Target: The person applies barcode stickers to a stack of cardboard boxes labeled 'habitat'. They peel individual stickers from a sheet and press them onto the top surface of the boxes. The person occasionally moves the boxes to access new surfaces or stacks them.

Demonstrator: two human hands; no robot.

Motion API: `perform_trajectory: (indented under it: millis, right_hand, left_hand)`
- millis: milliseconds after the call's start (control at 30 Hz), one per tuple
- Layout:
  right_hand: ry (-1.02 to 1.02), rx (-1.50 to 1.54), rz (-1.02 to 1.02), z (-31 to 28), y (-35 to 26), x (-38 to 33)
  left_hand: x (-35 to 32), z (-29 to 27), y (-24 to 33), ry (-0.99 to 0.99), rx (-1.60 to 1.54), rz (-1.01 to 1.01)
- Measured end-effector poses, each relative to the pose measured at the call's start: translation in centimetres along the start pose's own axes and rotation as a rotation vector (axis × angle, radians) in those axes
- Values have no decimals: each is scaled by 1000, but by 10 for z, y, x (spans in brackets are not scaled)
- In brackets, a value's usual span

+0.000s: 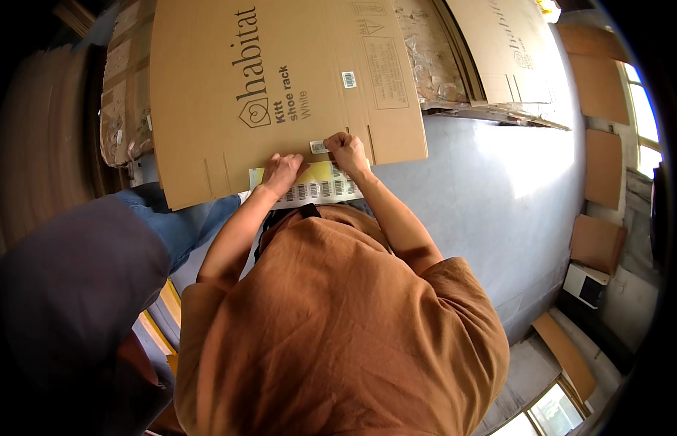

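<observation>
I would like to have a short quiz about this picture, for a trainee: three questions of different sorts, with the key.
1. What is at the fingertips of the right hand?
A) a tape roll
B) a small white label
C) a pair of scissors

2. True or false: the left hand is far away from the label sheet.

3. Complete: the part of the sheet between the two hands, above the barcode rows, is coloured ____.

Key: 1. B; 2. False; 3. yellow.
</observation>
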State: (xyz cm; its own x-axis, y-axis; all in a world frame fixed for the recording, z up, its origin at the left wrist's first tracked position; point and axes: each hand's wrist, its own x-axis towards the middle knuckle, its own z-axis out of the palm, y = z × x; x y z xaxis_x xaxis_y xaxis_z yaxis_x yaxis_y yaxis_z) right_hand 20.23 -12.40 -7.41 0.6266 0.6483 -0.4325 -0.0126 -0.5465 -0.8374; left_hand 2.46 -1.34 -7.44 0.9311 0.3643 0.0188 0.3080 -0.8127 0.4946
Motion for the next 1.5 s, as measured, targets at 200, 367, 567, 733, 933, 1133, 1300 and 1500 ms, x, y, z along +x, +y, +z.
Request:
perform_trajectory:
  millis: [200, 367, 567, 733, 933, 1133, 1300, 1500]
  right_hand:
    - [39, -86, 33, 9, -10, -1]
    - [107, -175, -34, 13, -15, -4]
    - [158, -351, -97, 19, -12, -2]
    - [248, -415, -192, 13, -13, -5]
    - [7, -29, -371, -15, -82, 17]
    - [-100, 528, -902, -81, -318, -97]
    - [-99, 608, -1810, -97, -421, -178]
    - [-304, 739, -1870, -110, -449, -195]
  left_hand:
    - [-8, 2, -2, -154, 84, -84]
    - [-5, -3, 4, -164, 101, -35]
    - [1, 11, 10, -245, 178, -114]
    - [-2, 15, 12, -288, 293, -124]
    - [-13, -5, 12, -36, -57, -127]
    - [-21, -36, 27, 17, -193, -217]
    - [-8, -75, 64, 295, -327, -32]
    - [0, -83, 89, 189, -392, -53]
